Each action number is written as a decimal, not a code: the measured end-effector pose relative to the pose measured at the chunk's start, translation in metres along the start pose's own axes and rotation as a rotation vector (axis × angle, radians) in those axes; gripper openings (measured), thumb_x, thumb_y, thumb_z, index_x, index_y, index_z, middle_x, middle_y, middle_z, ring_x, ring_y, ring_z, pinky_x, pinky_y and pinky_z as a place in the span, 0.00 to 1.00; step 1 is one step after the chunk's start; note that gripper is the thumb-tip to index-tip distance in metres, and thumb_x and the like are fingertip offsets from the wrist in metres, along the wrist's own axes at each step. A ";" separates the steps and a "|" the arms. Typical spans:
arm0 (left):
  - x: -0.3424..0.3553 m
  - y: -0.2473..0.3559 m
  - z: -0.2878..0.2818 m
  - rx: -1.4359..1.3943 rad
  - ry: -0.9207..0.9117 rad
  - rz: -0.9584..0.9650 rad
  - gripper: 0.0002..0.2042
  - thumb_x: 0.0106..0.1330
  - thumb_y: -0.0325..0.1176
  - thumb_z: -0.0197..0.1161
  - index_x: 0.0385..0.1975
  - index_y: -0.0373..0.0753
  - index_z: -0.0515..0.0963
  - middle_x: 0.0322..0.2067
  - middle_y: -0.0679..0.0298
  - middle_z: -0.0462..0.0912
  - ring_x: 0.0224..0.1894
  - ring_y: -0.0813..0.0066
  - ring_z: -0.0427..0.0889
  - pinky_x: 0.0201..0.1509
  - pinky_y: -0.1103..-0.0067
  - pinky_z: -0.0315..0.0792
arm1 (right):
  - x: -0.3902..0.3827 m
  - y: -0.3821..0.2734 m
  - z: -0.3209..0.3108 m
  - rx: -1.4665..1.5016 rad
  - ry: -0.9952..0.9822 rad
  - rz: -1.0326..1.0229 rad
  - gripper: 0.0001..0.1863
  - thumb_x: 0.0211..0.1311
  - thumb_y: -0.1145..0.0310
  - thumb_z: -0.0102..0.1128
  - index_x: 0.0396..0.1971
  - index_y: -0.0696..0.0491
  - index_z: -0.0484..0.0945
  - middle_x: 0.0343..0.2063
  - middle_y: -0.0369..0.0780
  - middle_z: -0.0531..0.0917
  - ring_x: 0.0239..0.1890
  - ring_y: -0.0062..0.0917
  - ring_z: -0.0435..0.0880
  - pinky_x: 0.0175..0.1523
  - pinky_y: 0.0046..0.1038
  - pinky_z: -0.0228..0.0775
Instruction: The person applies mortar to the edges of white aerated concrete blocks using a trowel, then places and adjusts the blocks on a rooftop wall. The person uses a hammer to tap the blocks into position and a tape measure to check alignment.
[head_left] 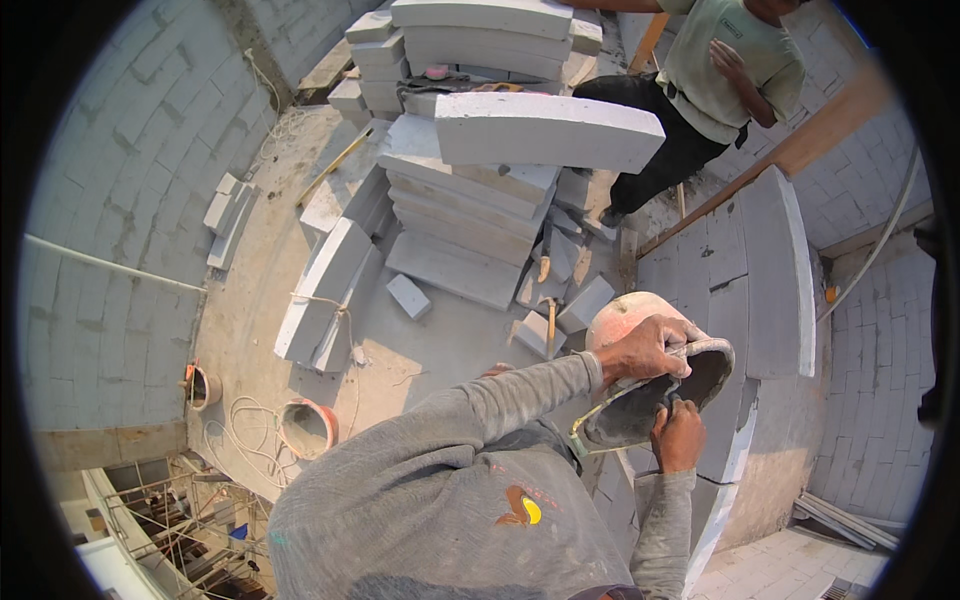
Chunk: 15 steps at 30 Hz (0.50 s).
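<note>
Block walls [110, 220] surround a tilted bucket [618, 320] near a low wall [715, 260]; left hand [645, 350] clamps its rim, right hand [680, 435] curls at its mouth, hold unclear; a slipping grip could drop it.

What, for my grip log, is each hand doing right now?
Left hand: closed on the bucket at its rim.
Right hand: fingers curled at the bucket's mouth; what it holds cannot be told.

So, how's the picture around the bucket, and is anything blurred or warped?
Head view: the bucket's inside is in shadow, while the left hand and right hand are lit and clear; the block at top centre bows with lens distortion; the beam blurs toward the upper-right rim.
</note>
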<state>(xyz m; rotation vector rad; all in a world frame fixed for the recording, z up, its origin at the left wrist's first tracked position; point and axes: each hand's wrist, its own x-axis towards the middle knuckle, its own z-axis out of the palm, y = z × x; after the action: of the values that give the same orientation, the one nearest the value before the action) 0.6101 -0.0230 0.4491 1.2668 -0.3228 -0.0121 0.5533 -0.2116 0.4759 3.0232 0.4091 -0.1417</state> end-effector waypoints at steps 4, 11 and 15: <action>-0.037 0.011 -0.008 0.204 0.116 0.046 0.10 0.45 0.31 0.72 0.21 0.30 0.82 0.45 0.53 0.85 0.46 0.61 0.81 0.54 0.70 0.71 | 0.030 0.049 0.020 0.048 0.329 -0.191 0.14 0.63 0.63 0.64 0.41 0.57 0.83 0.35 0.50 0.84 0.37 0.50 0.85 0.39 0.47 0.77; -0.057 0.009 -0.003 0.221 0.325 0.275 0.09 0.43 0.30 0.71 0.14 0.32 0.78 0.41 0.54 0.86 0.46 0.57 0.82 0.51 0.69 0.74 | 0.031 0.017 0.076 0.081 -0.093 -0.304 0.16 0.71 0.60 0.57 0.36 0.60 0.82 0.25 0.56 0.83 0.29 0.57 0.83 0.33 0.51 0.72; -0.092 0.016 -0.015 0.223 0.467 0.365 0.09 0.42 0.30 0.70 0.13 0.32 0.77 0.41 0.55 0.86 0.46 0.58 0.83 0.49 0.69 0.74 | 0.025 0.006 0.055 0.444 -0.538 -0.242 0.17 0.73 0.60 0.55 0.32 0.60 0.79 0.23 0.56 0.83 0.27 0.56 0.83 0.30 0.50 0.72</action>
<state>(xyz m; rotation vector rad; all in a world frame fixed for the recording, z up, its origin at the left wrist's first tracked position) 0.5235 0.0130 0.4386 1.3712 -0.1476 0.6371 0.5746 -0.2158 0.4190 3.1333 0.7636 -1.1701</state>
